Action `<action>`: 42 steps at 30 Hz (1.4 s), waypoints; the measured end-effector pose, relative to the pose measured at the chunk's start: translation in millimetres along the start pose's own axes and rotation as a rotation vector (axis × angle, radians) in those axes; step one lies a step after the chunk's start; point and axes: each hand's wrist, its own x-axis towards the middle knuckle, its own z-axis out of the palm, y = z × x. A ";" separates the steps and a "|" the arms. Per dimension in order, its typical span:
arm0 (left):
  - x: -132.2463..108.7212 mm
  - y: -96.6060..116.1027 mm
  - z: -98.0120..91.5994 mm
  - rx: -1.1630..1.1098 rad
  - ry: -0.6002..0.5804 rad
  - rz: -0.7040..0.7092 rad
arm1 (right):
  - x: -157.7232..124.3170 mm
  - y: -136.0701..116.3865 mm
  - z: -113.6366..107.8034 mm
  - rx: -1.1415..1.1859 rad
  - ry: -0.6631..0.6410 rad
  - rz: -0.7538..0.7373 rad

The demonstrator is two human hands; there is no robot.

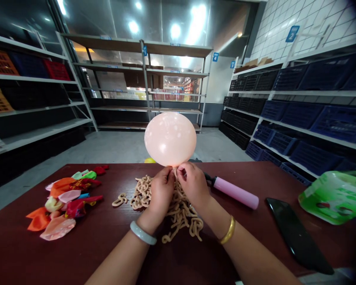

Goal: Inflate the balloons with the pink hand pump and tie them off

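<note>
A pale pink inflated balloon (170,138) stands upright above the table's far edge, its neck at the bottom. My left hand (163,188) pinches the neck from the left, thumb and fingers closed. My right hand (193,183) is closed in a pinch at the same neck from the right, with a beige strand between the hands. Whether the neck is tied is hidden by my fingers. Beneath both hands lies a heap of curly beige rubber-like strands (182,217), with a small separate clump (120,200) to the left.
Uninflated balloons (62,196) in several colours lie at the left. A pink hand pump (235,192), a black phone (298,233) and a green plastic pack (334,196) are on the right of the dark red table (106,253). Shelves with crates (338,122) stand around.
</note>
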 end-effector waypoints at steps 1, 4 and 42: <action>-0.2 -0.8 -0.3 0.005 0.010 0.002 | 1.1 0.1 -0.4 0.074 0.001 0.029; -0.4 -3.4 -1.4 0.018 0.024 0.023 | 4.8 1.3 -1.2 0.229 -0.021 0.108; -4.0 -6.6 1.8 -0.010 0.034 0.095 | 7.7 10.3 3.8 0.789 -0.222 0.456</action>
